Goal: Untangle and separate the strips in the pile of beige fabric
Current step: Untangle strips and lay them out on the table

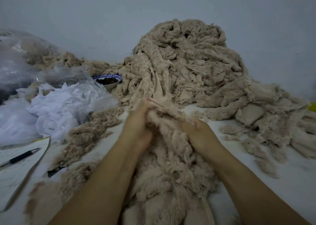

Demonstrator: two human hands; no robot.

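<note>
Head view: left hand and right hand, fingers curled, both grip a bunch of beige strips above the counter; the bunch trails back to the large fabric pile against the wall; bowl and pen lie left.

We log a bare left hand and a bare right hand. Left forearm and right forearm are uncovered right down to the frame edge. Fingers are motion-blurred; we cannot make out nail detail.
</note>
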